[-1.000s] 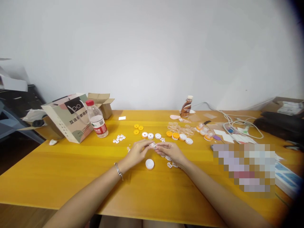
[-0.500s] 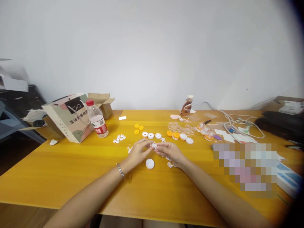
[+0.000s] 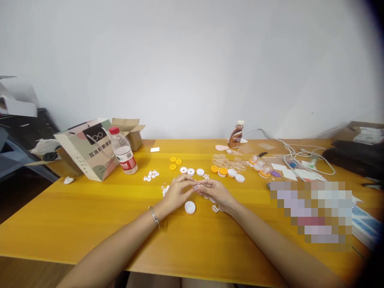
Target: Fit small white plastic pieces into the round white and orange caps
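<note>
My left hand (image 3: 177,192) and my right hand (image 3: 218,195) meet above the middle of the table, their fingertips pinched on a small white patterned piece (image 3: 197,186) with reddish and dark spots. The fingers cover much of it, so its exact kind cannot be made out. Just below the hands a shallow round white cup (image 3: 190,207) lies on the wooden table (image 3: 162,244). Flat white cut-out pieces (image 3: 215,208) lie beside and partly under my right hand. Small white parts (image 3: 165,191) sit next to my left hand, partly hidden by it.
Behind the hands are white discs (image 3: 191,172), yellow discs (image 3: 173,167) and clear rings (image 3: 220,161). White pegged parts (image 3: 149,178) lie left. A water bottle (image 3: 126,158), paper bag (image 3: 97,154) and coffee bottle (image 3: 236,136) stand farther back. Cables (image 3: 295,154) lie right.
My left hand's fingers have shifted slightly over the white patterned piece, so less of it shows. Both hands stay in nearly the same place.
</note>
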`<state>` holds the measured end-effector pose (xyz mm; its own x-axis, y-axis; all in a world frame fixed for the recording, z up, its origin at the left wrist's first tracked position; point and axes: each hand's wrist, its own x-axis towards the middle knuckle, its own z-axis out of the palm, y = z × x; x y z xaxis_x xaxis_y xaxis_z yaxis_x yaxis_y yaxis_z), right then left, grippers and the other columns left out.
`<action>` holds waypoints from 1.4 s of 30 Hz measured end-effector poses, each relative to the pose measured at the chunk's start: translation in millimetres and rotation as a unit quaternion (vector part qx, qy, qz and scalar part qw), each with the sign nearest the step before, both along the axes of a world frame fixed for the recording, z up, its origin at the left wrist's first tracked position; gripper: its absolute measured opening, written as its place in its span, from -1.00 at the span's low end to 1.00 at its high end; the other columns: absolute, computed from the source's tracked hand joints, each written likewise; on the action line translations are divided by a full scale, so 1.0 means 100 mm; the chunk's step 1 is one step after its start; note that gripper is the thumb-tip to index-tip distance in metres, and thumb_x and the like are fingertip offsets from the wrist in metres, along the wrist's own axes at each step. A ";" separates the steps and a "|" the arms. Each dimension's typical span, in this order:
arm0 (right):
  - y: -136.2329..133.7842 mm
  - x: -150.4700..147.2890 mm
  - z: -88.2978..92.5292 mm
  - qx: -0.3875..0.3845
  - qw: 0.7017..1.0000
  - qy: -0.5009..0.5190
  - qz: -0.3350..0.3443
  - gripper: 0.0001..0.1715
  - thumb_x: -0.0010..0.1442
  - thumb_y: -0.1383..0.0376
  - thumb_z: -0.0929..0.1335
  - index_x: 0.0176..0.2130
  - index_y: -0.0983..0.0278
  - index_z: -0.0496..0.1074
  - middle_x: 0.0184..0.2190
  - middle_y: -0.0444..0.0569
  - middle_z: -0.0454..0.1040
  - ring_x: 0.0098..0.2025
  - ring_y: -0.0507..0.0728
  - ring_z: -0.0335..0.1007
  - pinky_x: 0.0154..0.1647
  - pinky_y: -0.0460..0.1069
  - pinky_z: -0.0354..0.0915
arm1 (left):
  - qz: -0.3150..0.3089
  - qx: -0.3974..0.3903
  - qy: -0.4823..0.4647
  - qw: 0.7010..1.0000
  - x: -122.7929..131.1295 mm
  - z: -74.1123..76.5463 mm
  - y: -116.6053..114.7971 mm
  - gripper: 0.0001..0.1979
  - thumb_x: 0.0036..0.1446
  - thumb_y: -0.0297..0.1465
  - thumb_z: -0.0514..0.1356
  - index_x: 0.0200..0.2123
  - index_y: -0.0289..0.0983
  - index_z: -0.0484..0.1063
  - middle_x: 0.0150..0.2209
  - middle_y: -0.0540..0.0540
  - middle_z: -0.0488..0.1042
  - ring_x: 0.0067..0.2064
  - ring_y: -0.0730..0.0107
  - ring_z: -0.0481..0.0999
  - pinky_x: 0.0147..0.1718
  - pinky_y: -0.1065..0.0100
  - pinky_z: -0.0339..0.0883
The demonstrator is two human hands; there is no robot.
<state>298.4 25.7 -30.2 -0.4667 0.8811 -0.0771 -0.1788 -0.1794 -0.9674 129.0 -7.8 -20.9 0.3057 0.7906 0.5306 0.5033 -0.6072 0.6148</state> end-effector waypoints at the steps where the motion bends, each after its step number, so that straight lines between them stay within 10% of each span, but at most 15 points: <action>1: 0.01 0.00 -0.01 0.009 1.000 0.002 -0.007 -0.70 -0.24 0.24 0.48 -0.41 0.29 0.45 -0.48 -0.10 0.52 -0.41 0.00 0.42 -0.32 -0.09 0.28 | -0.006 -0.005 -0.001 1.000 0.00 0.00 0.01 -0.77 0.06 -0.41 0.14 -0.17 -0.18 0.43 -0.19 -0.10 0.39 -0.13 0.33 0.36 -0.09 0.27 0.22; 11: 0.15 0.11 0.07 0.068 0.989 0.004 -0.131 -0.63 -0.26 0.18 0.48 -0.41 0.28 0.41 -0.49 -0.12 0.46 -0.49 0.00 0.35 -0.40 -0.08 0.25 | 0.008 0.004 0.180 0.984 -0.08 -0.20 0.24 -0.66 0.14 -0.41 0.03 0.01 -0.16 0.26 0.04 -0.10 0.30 0.05 0.29 0.25 0.00 0.18 0.12; 18: 0.12 0.08 -0.02 0.071 0.993 -0.003 -0.090 -0.67 -0.23 0.21 0.48 -0.39 0.24 0.40 -0.45 -0.15 0.47 -0.39 0.01 0.38 -0.33 -0.08 0.25 | 0.044 0.016 0.223 0.974 -0.06 -0.21 0.23 -0.82 0.14 -0.39 0.03 -0.33 -0.25 0.43 -0.32 -0.10 0.47 -0.23 0.29 0.38 -0.19 0.27 0.19; 29: 0.13 0.07 -0.05 0.063 0.992 -0.044 -0.096 -0.74 -0.23 0.23 0.47 -0.47 0.29 0.43 -0.45 -0.11 0.47 -0.41 0.00 0.34 -0.34 -0.09 0.23 | 0.114 -0.027 0.120 0.986 -0.13 -0.09 0.09 -0.92 0.08 -0.46 0.06 -0.42 -0.25 0.32 -0.33 -0.02 0.47 -0.23 0.33 0.38 -0.21 0.31 0.18; 42: 0.05 0.03 -0.01 0.124 0.988 -0.083 -0.046 -0.72 -0.20 0.20 0.45 -0.45 0.29 0.36 -0.49 -0.15 0.42 -0.43 0.00 0.34 -0.35 -0.07 0.24 | 0.026 -0.154 -0.078 0.985 -0.06 -0.06 0.08 -0.85 -0.06 -0.41 0.19 -0.55 -0.33 0.28 -0.43 -0.06 0.43 -0.38 0.45 0.41 -0.37 0.43 0.28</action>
